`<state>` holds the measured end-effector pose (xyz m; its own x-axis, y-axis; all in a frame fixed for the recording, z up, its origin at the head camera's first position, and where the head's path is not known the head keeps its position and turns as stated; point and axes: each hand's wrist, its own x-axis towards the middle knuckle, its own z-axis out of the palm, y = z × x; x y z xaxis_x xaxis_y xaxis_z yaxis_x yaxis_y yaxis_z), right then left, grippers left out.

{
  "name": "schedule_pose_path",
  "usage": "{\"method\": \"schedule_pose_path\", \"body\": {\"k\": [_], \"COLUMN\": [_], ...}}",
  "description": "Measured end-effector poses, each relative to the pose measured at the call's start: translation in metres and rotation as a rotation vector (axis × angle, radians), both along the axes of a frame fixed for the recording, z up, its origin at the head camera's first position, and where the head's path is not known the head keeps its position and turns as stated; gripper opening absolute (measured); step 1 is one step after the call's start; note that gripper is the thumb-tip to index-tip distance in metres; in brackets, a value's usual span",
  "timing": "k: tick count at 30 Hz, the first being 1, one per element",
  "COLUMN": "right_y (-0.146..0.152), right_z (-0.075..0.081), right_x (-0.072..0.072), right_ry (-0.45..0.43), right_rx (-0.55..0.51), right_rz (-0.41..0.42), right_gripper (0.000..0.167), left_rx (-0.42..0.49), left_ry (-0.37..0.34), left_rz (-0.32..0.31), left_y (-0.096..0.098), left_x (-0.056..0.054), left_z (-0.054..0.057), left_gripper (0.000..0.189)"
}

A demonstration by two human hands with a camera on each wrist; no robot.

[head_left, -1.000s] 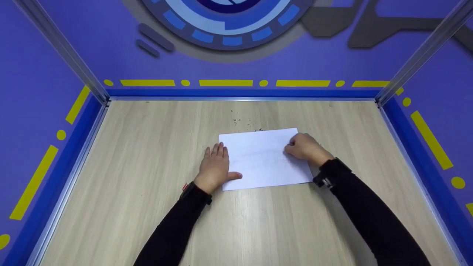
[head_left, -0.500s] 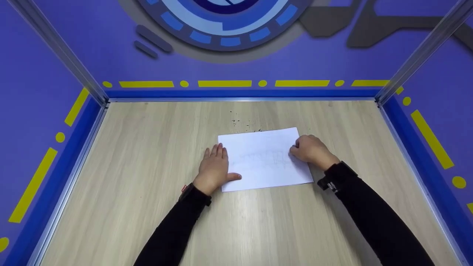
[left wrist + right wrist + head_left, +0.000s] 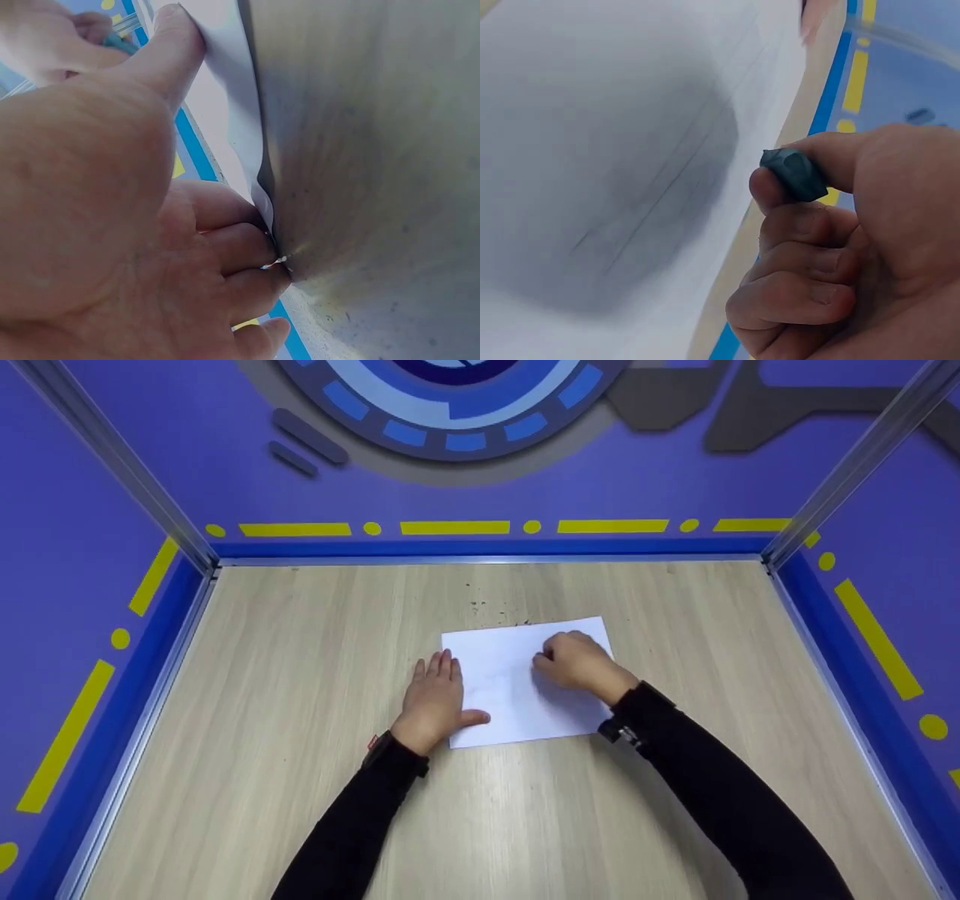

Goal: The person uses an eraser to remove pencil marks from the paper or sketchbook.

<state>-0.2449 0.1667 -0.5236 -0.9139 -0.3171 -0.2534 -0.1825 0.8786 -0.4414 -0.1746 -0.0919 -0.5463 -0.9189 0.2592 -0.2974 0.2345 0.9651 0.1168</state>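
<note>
A white sheet of paper (image 3: pixel 517 716) lies on the table, faint dark pencil lines (image 3: pixel 664 195) showing on it in the right wrist view. My left hand (image 3: pixel 432 701) rests flat along the sheet's left edge, fingers straight and thumb spread onto the paper. Over the right half of the sheet, my right hand (image 3: pixel 576 661) pinches a small, worn, dark teal eraser (image 3: pixel 796 177) between thumb and index finger, the other fingers curled. From the head view the eraser is hidden by the hand. The left wrist view shows the paper's edge (image 3: pixel 244 120) slightly wavy beside the fingers.
Dark crumbs (image 3: pixel 478 603) are scattered on the wooden table (image 3: pixel 315 675) just beyond the paper. Blue-purple panels (image 3: pixel 465 499) with yellow markings enclose the back and both sides, with metal rails along the table's edges.
My right hand, with the eraser, shifts a little right and then moves left across the paper. The left hand and the sheet stay in place.
</note>
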Motion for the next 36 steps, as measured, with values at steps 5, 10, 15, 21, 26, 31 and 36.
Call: {"method": "schedule_pose_path", "body": {"k": [5, 10, 15, 21, 26, 31, 36], "right_y": [-0.042, -0.075, -0.094, -0.100, -0.094, -0.078, -0.046], "right_z": [0.003, 0.001, -0.002, -0.013, -0.017, -0.021, -0.020], "right_x": [0.001, 0.001, 0.001, 0.000, -0.005, -0.008, -0.011], "right_ry": [-0.008, 0.028, 0.017, -0.023, -0.038, -0.090, -0.076], "right_rx": [0.036, 0.083, 0.108, 0.122, 0.079, 0.055, 0.008], "right_rz": [0.056, 0.133, 0.149, 0.142, 0.113, 0.076, 0.016], "right_gripper": [0.045, 0.044, 0.038, 0.035, 0.038, 0.041, 0.045], "left_rx": [0.002, 0.012, 0.007, -0.004, -0.003, -0.001, -0.017], "left_ry": [0.010, 0.016, 0.013, 0.001, 0.008, 0.010, 0.021], "left_rz": [0.002, 0.011, 0.008, 0.008, 0.014, -0.001, -0.003], "left_y": [-0.001, 0.000, 0.001, 0.000, -0.001, -0.001, -0.002], "left_x": [-0.001, -0.001, 0.000, -0.001, -0.002, 0.000, 0.000], "left_z": [-0.001, -0.002, -0.001, -0.002, -0.002, -0.003, -0.003], "left_gripper": [0.123, 0.123, 0.122, 0.123, 0.124, 0.124, 0.124]}}
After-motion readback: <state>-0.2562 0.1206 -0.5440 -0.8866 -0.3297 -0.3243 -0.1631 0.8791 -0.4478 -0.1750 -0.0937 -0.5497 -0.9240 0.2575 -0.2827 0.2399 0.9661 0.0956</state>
